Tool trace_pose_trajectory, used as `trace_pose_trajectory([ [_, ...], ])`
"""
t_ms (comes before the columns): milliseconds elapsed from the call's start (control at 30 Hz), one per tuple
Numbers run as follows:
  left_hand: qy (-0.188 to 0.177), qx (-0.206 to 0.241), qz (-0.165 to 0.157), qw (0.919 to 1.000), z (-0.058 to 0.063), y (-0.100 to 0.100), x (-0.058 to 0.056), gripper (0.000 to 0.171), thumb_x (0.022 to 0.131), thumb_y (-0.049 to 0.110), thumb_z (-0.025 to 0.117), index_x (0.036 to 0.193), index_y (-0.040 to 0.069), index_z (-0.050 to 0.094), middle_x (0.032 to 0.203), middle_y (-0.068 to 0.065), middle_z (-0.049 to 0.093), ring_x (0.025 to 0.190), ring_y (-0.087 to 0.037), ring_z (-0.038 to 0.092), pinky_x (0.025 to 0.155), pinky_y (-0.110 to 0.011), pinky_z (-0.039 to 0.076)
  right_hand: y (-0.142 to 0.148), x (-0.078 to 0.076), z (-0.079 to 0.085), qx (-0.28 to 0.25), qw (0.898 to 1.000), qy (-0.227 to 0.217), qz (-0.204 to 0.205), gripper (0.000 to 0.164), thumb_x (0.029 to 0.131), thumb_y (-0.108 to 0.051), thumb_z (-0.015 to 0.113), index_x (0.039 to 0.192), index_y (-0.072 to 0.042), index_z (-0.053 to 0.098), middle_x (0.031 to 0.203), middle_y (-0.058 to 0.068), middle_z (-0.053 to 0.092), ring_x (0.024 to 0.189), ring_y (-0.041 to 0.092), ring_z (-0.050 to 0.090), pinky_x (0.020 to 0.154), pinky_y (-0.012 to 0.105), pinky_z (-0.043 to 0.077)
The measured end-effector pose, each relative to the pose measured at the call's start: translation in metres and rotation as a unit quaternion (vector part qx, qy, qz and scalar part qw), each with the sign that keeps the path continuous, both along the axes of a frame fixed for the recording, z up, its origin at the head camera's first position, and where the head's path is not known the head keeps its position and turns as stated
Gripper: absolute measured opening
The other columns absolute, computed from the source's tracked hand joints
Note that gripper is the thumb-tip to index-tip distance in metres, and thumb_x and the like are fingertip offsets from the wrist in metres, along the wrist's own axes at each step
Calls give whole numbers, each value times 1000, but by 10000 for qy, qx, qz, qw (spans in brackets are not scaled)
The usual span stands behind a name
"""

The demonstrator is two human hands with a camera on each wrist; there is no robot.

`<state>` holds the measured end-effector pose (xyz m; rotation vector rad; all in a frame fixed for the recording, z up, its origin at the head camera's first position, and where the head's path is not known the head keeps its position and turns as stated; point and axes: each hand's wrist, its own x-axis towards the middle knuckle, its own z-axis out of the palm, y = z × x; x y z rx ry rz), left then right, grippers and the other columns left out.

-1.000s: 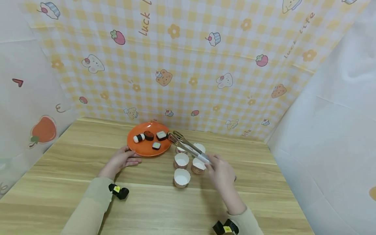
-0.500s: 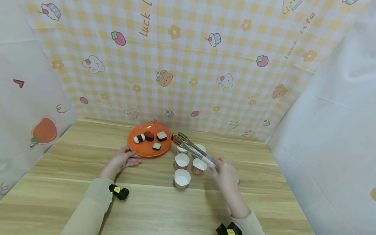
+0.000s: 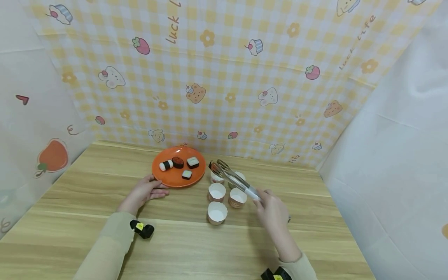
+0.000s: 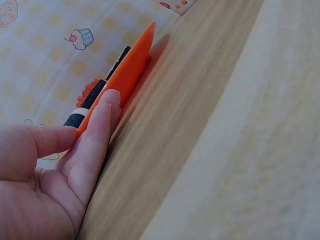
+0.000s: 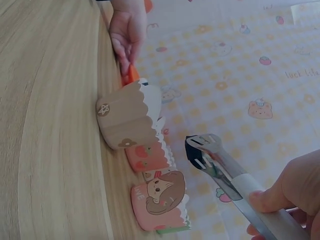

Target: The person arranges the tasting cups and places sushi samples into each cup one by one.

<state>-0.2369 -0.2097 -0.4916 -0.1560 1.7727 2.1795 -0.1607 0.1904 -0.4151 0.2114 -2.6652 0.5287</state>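
Observation:
My left hand (image 3: 145, 189) pinches the near left rim of an orange plate (image 3: 171, 179), thumb on top and fingers beneath in the left wrist view. Several toy sushi pieces lie on it, among them a white roll with a black band (image 3: 166, 165), an orange-topped one (image 3: 177, 161) and a pale-topped one (image 3: 193, 161). Metal tongs (image 3: 241, 187) are gripped in my right hand (image 3: 273, 210). Between their tips is a black-wrapped sushi piece (image 5: 192, 151), partly hidden. The tips overlap the back left paper cup (image 3: 216, 179) in the head view and appear above the cups in the right wrist view.
Several paper baking cups stand right of the plate, including a front one (image 3: 217, 213), a middle left one (image 3: 216, 192) and a middle right one (image 3: 237, 198). A checked cloth backdrop (image 3: 224, 116) rises behind the wooden table (image 3: 196, 249).
My right hand has drawn the tongs and the sushi piece rightward from the plate's right edge to over the back left cup. The left hand and plate stay in place.

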Motion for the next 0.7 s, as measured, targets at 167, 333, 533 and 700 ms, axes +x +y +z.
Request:
trace_pose_trajectory([
  [167,-15,20,11,10000,0,0,0,48,104,6,35,143,-13,13,92,-13,68,80,-24,70,74,-35,58,2,2,0,60,10000,26,-46,35,77,-11,80,110,-5,72,97,10,69,71,23,65,50,34,49],
  [333,-21,22,18,10000,0,0,0,48,104,6,35,143,-12,13,91,-13,68,79,-24,70,74,-35,58,5,3,-3,96,9999,101,-1,34,76,-10,81,108,-5,72,97,11,69,72,24,66,51,35,51],
  [533,-32,14,20,10000,1,0,0,47,104,6,35,143,-12,14,91,-13,68,79,-24,70,74,-35,58,7,2,-7,113,9999,82,-37,33,76,-10,81,107,-4,73,95,10,69,68,22,64,49,32,49],
  [700,-42,9,22,10000,0,0,0,46,104,7,35,141,-13,15,91,-13,68,80,-24,70,74,-35,58,7,2,-8,123,9999,74,-30,33,76,-10,82,107,-6,73,94,9,69,65,20,63,48,31,48],
])
